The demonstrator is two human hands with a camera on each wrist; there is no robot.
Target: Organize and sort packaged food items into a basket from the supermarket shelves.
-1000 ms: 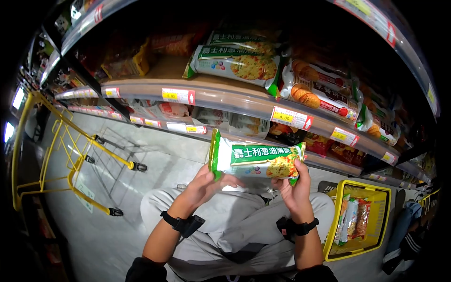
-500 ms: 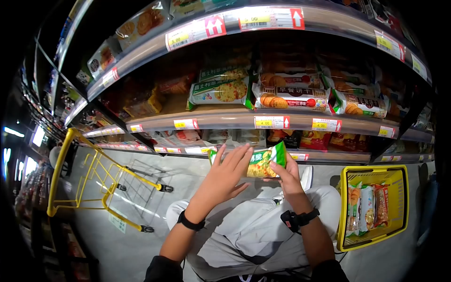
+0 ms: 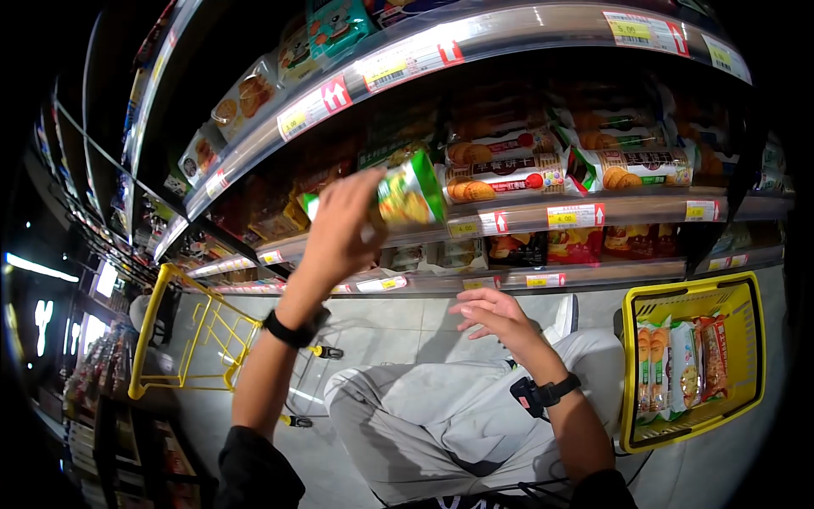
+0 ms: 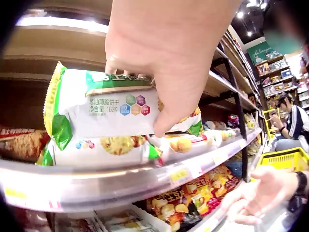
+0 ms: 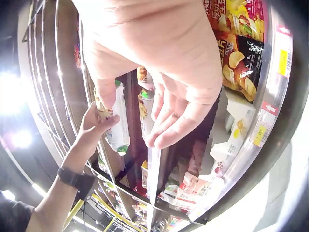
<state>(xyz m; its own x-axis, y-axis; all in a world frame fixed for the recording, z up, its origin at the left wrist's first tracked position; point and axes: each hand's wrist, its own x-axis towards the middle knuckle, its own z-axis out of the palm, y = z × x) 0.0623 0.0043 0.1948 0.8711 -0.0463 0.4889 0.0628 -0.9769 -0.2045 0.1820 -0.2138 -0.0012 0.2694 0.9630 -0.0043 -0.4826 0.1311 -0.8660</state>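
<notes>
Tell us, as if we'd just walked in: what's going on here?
A seated person's left hand grips a green-and-white biscuit packet up at a store shelf; whether it touches the packets there is hard to tell. The right hand is empty, held out in front. On the person's right, a yellow basket holds several packets.

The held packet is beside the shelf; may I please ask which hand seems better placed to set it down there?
Probably the left hand: it has the packet in its grip at the shelf edge; the right hand is lower, holding nothing.
</notes>
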